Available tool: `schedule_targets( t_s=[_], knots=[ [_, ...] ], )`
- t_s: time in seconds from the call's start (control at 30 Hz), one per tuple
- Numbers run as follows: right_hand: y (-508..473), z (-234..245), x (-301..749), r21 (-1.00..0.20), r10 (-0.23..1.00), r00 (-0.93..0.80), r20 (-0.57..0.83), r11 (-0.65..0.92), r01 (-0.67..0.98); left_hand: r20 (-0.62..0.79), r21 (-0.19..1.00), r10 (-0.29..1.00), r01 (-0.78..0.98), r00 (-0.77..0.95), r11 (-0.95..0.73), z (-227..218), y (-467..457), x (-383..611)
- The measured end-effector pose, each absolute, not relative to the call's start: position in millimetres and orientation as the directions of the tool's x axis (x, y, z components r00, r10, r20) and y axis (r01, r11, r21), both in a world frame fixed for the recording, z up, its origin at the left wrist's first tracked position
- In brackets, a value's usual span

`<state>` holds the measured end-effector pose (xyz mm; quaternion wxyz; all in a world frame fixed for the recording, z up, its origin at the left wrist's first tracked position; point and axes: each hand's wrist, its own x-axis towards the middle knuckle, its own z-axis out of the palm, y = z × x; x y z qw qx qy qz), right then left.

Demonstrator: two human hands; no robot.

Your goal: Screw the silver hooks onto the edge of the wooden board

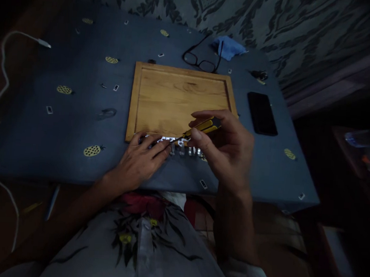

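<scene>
A shallow wooden tray [181,100] with a raised rim lies on the cloth-covered table. Along its near rim runs a shiny metal strip with hooks [182,147], partly covered by fingers. My left hand [143,158] presses that strip against the rim, fingers bent over it and close together. In my right hand [226,146] is a screwdriver with a yellow and black handle [201,128], held between thumb and fingers. Its thin shaft slants down left to the strip, close beside the left fingertips. The tip's exact contact is too small to make out.
Eyeglasses [201,62] and a blue cloth [229,47] lie behind the tray. A black phone [262,113] rests to its right. Left of the tray is a small clear looped item [106,114]. A white cable [6,71] hangs at the far left.
</scene>
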<state>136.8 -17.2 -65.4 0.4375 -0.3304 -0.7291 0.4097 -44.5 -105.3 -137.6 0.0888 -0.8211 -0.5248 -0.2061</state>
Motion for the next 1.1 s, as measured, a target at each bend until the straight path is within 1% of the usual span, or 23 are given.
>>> schedule_targets(
  t_s=[0.1,0.2,0.27,0.37,0.47,0.6,0.67,0.73,0.83,0.97,1.1],
  knots=[
    [-16,-63,143,-0.897,0.819,-0.453,0.352,0.434,0.087,0.432,0.068,0.825,0.899,0.364,-0.432,-137,-105,-44],
    [-16,-68,140,-0.882,0.824,-0.417,0.384,0.461,0.099,0.437,0.064,0.822,0.899,0.365,-0.433,-137,-105,-44],
    [-17,-73,134,-0.856,0.832,-0.340,0.438,0.501,0.125,0.452,0.059,0.814,0.899,0.364,-0.435,-137,-105,-44],
    [-21,-81,125,-0.801,0.831,-0.210,0.515,0.554,0.228,0.456,0.049,0.809,0.897,0.371,-0.439,-137,-105,-44],
    [-26,-89,120,-0.758,0.811,-0.144,0.568,0.583,0.291,0.447,0.049,0.813,0.897,0.373,-0.439,-137,-105,-44],
    [-29,-94,120,-0.688,0.689,0.082,0.720,0.693,0.216,0.459,0.037,0.801,0.892,0.384,-0.450,-138,-104,-45],
    [-28,-92,122,-0.689,0.675,0.137,0.725,0.705,0.171,0.467,0.035,0.794,0.890,0.388,-0.455,-138,-104,-45],
    [-27,-89,124,-0.732,0.728,0.094,0.679,0.665,0.148,0.471,0.039,0.795,0.892,0.382,-0.451,-138,-104,-46],
    [-26,-89,126,-0.776,0.785,0.017,0.619,0.608,0.168,0.469,0.049,0.800,0.893,0.375,-0.447,-138,-104,-45],
    [-25,-94,127,-0.777,0.793,-0.006,0.609,0.598,0.196,0.463,0.060,0.806,0.894,0.369,-0.444,-138,-104,-45],
    [-24,-97,127,-0.788,0.804,-0.033,0.593,0.588,0.182,0.448,0.069,0.817,0.897,0.363,-0.437,-138,-104,-45]
  ],
)
